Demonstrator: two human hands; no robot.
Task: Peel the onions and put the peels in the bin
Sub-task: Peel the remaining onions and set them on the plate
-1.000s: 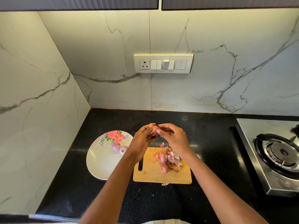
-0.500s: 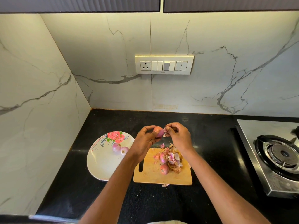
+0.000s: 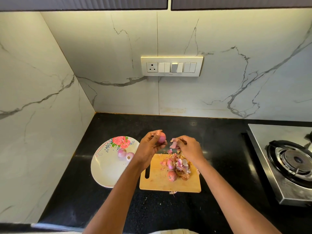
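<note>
Peeling under way, bin not in view

Plate [image 3: 104, 171] at the left carries two peeled onions [image 3: 125, 154]. Your left hand [image 3: 148, 147] grips the onion [image 3: 161, 137] above the bench [image 3: 219, 149]; your right hand [image 3: 190, 148] pinches a torn-off peel [image 3: 173, 144]. Next, I judge, drop it on the cutting board [image 3: 157, 182] with the peel pile [image 3: 181, 167].

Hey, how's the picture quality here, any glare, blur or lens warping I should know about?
Head view: wide-angle warping bows the wall panels and cabinet edge; light from under the cabinets brightens the upper wall; pale glare spots sit on the black counter; the left hand, its onion and the right hand pinching a peel look slightly soft; the cutting board reads clearly.
</note>
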